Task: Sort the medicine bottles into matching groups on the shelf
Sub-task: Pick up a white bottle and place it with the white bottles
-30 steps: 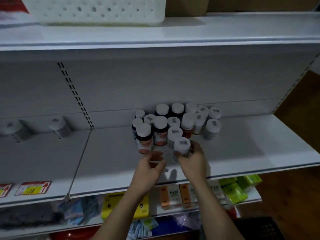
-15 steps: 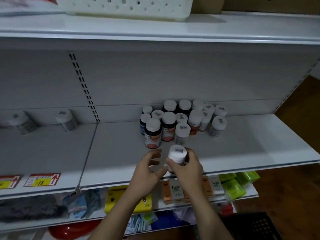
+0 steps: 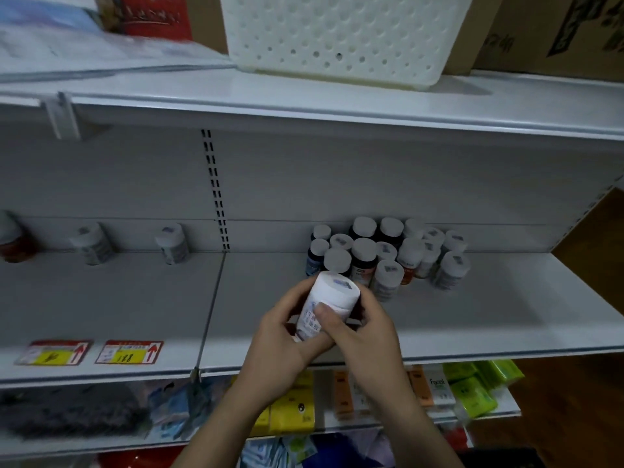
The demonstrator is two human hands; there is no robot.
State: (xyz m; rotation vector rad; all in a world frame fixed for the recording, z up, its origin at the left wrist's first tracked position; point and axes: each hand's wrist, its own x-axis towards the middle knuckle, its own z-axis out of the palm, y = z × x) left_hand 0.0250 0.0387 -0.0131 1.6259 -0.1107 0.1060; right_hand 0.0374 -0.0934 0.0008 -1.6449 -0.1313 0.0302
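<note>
Both hands on one white bottle [image 3: 332,300], held up off the middle shelf [image 3: 489,315]

The left hand [image 3: 283,336] curls round the lower body, and the right hand [image 3: 364,329] grips from the other side with its thumb pressed on the label just under the cap. The bottle is tilted, cap pointing up toward the back panel, and sits right in front of the cluster of bottles [image 3: 388,255]. That bunch stands packed together against the back, a mix of dark and white bodies, all with white caps. Further left along the back are two white bottles [image 3: 93,243], well apart from each other, plus an orange-brown bottle [image 3: 13,241] at the very edge. A white holey basket [image 3: 341,35] is on the shelf above, and red-and-yellow price tags [image 3: 130,351] are stuck near the front left.
</note>
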